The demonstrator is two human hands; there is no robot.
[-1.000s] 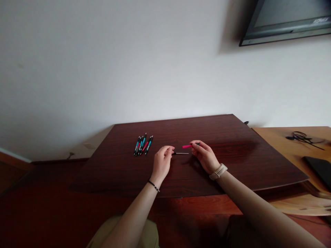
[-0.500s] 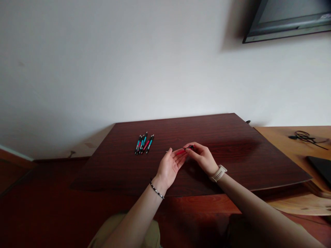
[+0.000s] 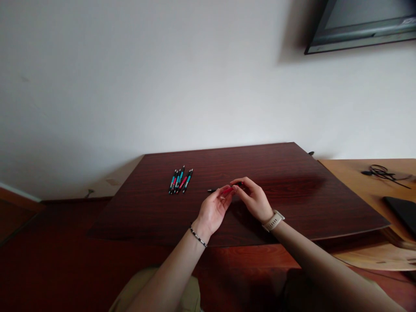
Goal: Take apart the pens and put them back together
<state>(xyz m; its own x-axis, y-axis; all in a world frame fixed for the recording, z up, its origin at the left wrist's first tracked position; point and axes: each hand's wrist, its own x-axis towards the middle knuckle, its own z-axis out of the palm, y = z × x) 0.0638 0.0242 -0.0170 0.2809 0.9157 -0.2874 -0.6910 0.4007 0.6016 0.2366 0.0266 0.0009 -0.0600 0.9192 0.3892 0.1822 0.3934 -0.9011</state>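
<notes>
Right hand (image 3: pixel 255 199): thumb and fingertips pinched shut on the pink pen piece (image 3: pixel 228 190), rest of the fingers curled
Left hand (image 3: pixel 212 212): palm turned up, fingers half curled; from my end I can't tell how firmly it grips
Pink pen piece: between both hands, running from the right fingertips across the left fingers
Black pointed end (image 3: pixel 211 190): pokes out past the left thumb; I can't see whether it joins the pink
Wrists: bracelet (image 3: pixel 198 236) on left, pale watch (image 3: pixel 274 220) on right
Pen cluster (image 3: pixel 180 181): teal and pink pens side by side on the dark table (image 3: pixel 260 160), beyond the left hand and off to its left
Far right: I get a black cable (image 3: pixel 383 174) on a lighter wooden table (image 3: pixel 341 173)
</notes>
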